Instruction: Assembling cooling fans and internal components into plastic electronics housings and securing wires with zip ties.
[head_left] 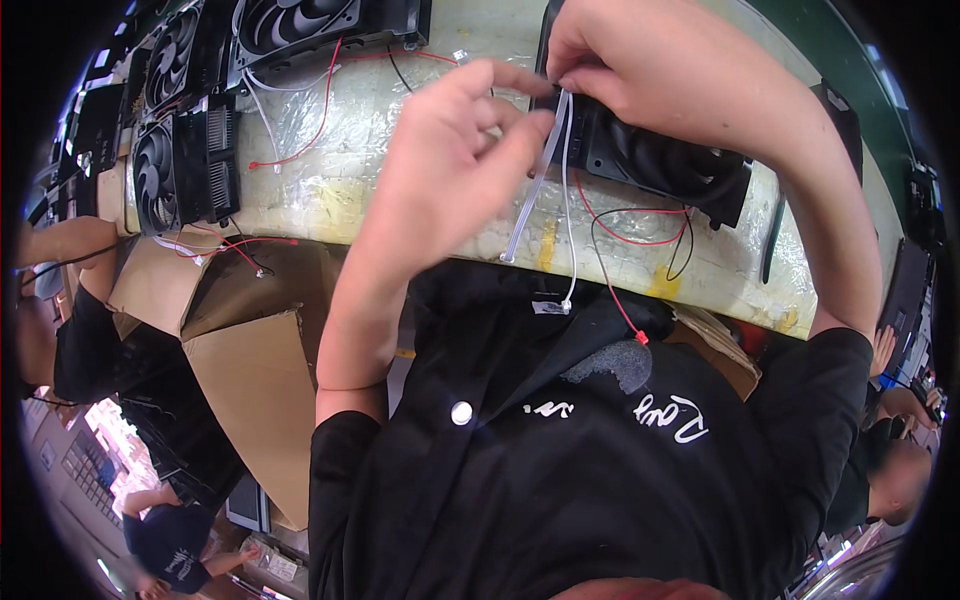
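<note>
My right hand (625,65) pinches white cables (567,125) at the edge of a black fan unit (665,155). One flat white cable and one thin white cable hang from the pinch past the table's near edge, each ending in a small white plug. My left hand (445,150) is beside the cables, its thumb and forefinger apart and the other fingers curled. Its thumb tip is very near the flat cable; whether they touch is unclear. From the unit also trail thin red and black wires (600,215), with a red plug (641,338) hanging against my black shirt.
Plastic film covers the worktable (320,200). More black fan units (170,180) stand at the left, with another fan (290,25) at the back, loose wires around them. Below the left edge is an open cardboard box (250,370). Other people are at both sides.
</note>
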